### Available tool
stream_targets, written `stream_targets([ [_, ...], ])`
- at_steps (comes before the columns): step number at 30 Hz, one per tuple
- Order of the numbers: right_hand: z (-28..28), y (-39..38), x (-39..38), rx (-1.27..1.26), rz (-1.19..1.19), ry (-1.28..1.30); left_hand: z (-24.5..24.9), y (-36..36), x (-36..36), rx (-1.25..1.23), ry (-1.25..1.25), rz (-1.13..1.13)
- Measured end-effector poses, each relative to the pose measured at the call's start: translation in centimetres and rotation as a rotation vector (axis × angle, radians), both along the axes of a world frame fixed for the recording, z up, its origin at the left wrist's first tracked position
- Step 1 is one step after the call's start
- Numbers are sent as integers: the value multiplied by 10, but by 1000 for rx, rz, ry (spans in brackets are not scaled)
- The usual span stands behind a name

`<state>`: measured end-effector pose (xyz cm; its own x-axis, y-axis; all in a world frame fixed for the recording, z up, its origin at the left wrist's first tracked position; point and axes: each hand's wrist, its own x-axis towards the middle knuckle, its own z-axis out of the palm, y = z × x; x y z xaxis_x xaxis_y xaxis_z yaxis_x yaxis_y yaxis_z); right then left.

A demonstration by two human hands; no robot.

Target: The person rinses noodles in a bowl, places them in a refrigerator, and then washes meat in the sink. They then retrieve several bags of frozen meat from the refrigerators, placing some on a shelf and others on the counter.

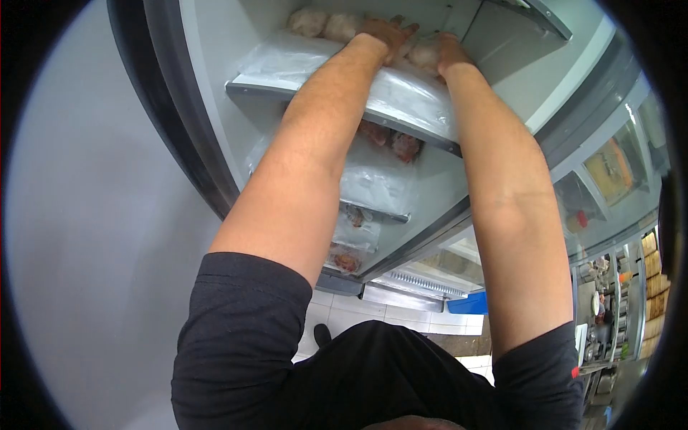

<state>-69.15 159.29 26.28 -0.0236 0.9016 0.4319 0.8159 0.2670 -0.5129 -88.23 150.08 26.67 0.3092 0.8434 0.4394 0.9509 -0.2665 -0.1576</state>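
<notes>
Pale rounded bundles (308, 22), seemingly wrapped in clear plastic, lie along the back of the upper shelf of an open fridge. My left hand (387, 34) rests among them, palm down, its fingers spread. Another pale bundle (424, 53) sits between my two hands. My right hand (451, 54) is curled against that bundle's right side; some of its fingers are hidden. Clear plastic sheeting (412, 93) covers the front of the shelf beneath my wrists. What is inside the bundles cannot be made out.
The upper shelf's grey front edge (412, 129) runs below my forearms. Reddish wrapped pieces (406, 147) lie on a lower shelf. A glass door (609, 165) stands at the right. A blue bin (468, 304) is on the tiled floor, and racks of kitchenware (609, 308) are at far right.
</notes>
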Motion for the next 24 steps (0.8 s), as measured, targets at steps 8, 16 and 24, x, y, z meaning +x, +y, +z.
stream_targets([
  [8,3,-35,-3,115,-201,-204,-8,6,-11,47,-43,-158],
  [16,-7,-23,-19,-64,-141,902,-14,3,-11,135,21,-136],
  [24,17,-63,-29,62,-308,-602,-4,-3,-18,271,-13,-184],
])
